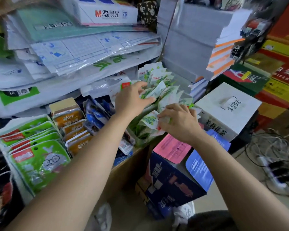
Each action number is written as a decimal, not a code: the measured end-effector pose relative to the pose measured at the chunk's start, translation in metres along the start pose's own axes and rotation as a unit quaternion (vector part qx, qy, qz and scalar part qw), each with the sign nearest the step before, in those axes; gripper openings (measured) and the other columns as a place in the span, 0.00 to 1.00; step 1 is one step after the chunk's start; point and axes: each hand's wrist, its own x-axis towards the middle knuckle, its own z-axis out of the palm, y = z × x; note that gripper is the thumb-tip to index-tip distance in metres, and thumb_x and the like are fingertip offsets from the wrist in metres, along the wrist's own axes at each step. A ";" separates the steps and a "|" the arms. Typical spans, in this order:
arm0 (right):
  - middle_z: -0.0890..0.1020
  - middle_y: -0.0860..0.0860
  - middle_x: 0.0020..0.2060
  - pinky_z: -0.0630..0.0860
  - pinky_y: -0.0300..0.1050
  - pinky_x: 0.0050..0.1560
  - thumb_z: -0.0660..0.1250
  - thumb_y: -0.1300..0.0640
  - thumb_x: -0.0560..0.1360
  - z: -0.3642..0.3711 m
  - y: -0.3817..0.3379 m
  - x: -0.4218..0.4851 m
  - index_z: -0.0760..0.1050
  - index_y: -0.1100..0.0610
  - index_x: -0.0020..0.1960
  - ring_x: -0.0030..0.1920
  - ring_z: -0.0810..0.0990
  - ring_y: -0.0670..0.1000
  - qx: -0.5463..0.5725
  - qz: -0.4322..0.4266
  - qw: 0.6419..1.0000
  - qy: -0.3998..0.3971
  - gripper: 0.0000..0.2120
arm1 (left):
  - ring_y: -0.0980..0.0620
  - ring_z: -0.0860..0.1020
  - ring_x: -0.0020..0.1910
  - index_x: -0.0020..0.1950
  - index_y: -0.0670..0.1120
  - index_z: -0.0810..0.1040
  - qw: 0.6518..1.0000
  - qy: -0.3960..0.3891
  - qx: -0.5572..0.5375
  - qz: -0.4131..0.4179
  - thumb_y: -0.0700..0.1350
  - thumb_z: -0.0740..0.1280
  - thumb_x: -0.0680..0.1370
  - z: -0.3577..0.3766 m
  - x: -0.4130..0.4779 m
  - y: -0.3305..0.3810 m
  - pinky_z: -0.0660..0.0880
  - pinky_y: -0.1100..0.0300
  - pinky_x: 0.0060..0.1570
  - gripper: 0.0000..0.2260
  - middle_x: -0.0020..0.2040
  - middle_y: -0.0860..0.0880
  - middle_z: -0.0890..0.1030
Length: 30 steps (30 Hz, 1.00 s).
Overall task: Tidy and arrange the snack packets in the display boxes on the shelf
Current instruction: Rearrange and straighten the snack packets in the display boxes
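Head view: both arms reach to the right end of the shelf [128, 167], where the green-and-white packets [158, 80] stand in a loose, fanned-out heap in the last display box [139, 141]. Packets lean every way and some poke above the rest, so this box looks like the untidy one.

Left hand [132, 100] is at the box's far-left side, fingers [140, 85] curled over the tops of a few packets with the thumb beneath, gripping them; probably holding the back of the row upright. Right hand [178, 122] is at the near-right side, fingers [165, 115] pinching the edge of a front packet, likely to pull it into line with the others. How many packets each hand holds, cannot tell.

Along the shelf toward the left corner: blue packets [97, 114], orange packets [73, 129] and green rabbit packets [38, 157], each in its own box, stacked face-forward in rows and looking fairly tidy already. Judgement: task is at the last box, mid-way through squaring it.

Around: plastic-wrapped paper stacks [90, 47] sag over the shelf from above, crowding the boxes. White carton [227, 105] sits just beside the right hand, blue carton [173, 177] with a pink sheet [172, 147] below it. Risk: loose packets slipping off the right edge onto the cartons.
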 end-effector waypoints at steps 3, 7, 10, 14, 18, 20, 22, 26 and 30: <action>0.72 0.44 0.66 0.57 0.54 0.65 0.62 0.42 0.77 0.004 0.000 0.000 0.79 0.39 0.58 0.68 0.64 0.52 0.011 -0.004 1.000 0.018 0.12 | 0.57 0.80 0.44 0.53 0.56 0.83 1.000 0.017 0.025 0.006 0.63 0.74 0.72 0.008 0.004 0.000 0.71 0.63 0.35 0.15 0.44 0.59 0.82; 0.71 0.44 0.65 0.56 0.53 0.65 0.62 0.42 0.77 0.005 -0.002 0.003 0.79 0.39 0.58 0.66 0.64 0.51 0.029 0.000 0.999 0.025 0.12 | 0.56 0.77 0.35 0.41 0.54 0.82 0.998 0.050 0.035 0.010 0.57 0.72 0.76 0.008 0.003 -0.003 0.66 0.62 0.30 0.08 0.33 0.59 0.77; 0.71 0.45 0.66 0.56 0.54 0.65 0.62 0.41 0.77 0.002 -0.004 0.003 0.79 0.39 0.58 0.66 0.64 0.52 0.035 0.003 0.999 0.016 0.13 | 0.52 0.78 0.37 0.43 0.54 0.84 0.998 0.063 0.020 0.010 0.49 0.72 0.76 -0.005 0.002 -0.011 0.69 0.60 0.33 0.03 0.35 0.58 0.79; 0.70 0.46 0.68 0.55 0.55 0.66 0.61 0.42 0.77 0.002 -0.006 0.000 0.79 0.40 0.59 0.68 0.63 0.52 0.034 0.009 0.999 0.027 0.13 | 0.59 0.77 0.33 0.51 0.49 0.86 0.995 0.098 0.000 -0.014 0.43 0.73 0.76 -0.023 -0.006 -0.022 0.71 0.70 0.36 0.05 0.39 0.53 0.82; 0.70 0.47 0.69 0.54 0.58 0.67 0.62 0.43 0.76 0.001 -0.010 0.002 0.80 0.41 0.58 0.70 0.61 0.53 0.026 0.008 0.999 0.029 0.14 | 0.65 0.77 0.30 0.54 0.46 0.85 0.990 0.137 -0.012 -0.003 0.42 0.74 0.76 -0.034 -0.016 -0.022 0.72 0.70 0.35 0.08 0.41 0.52 0.84; 0.70 0.47 0.69 0.55 0.59 0.67 0.63 0.43 0.75 -0.001 -0.013 0.004 0.80 0.41 0.58 0.69 0.61 0.54 0.024 0.009 0.999 0.027 0.14 | 0.69 0.75 0.27 0.55 0.47 0.85 0.987 0.159 0.000 0.009 0.42 0.73 0.77 -0.038 -0.018 -0.023 0.68 0.76 0.30 0.07 0.41 0.52 0.85; 0.70 0.48 0.68 0.56 0.58 0.67 0.64 0.43 0.75 -0.001 -0.014 0.005 0.80 0.41 0.58 0.69 0.62 0.54 0.022 0.012 0.999 0.024 0.14 | 0.65 0.76 0.27 0.55 0.48 0.85 0.984 0.171 0.044 0.022 0.42 0.73 0.77 -0.043 -0.020 -0.022 0.70 0.71 0.30 0.08 0.42 0.50 0.86; 0.70 0.47 0.66 0.57 0.57 0.64 0.63 0.41 0.75 -0.002 -0.010 0.005 0.79 0.39 0.59 0.67 0.64 0.53 0.021 0.010 1.000 0.011 0.14 | 0.47 0.83 0.45 0.57 0.51 0.84 0.983 0.089 0.157 -0.021 0.47 0.74 0.75 -0.043 -0.017 -0.027 0.80 0.54 0.41 0.11 0.48 0.50 0.86; 0.70 0.46 0.66 0.58 0.57 0.64 0.62 0.39 0.75 -0.001 -0.007 0.004 0.78 0.38 0.59 0.66 0.64 0.52 0.030 0.006 1.000 0.004 0.15 | 0.44 0.83 0.49 0.60 0.53 0.82 0.976 0.058 0.208 -0.035 0.51 0.73 0.76 -0.037 -0.017 -0.022 0.77 0.54 0.39 0.12 0.52 0.49 0.86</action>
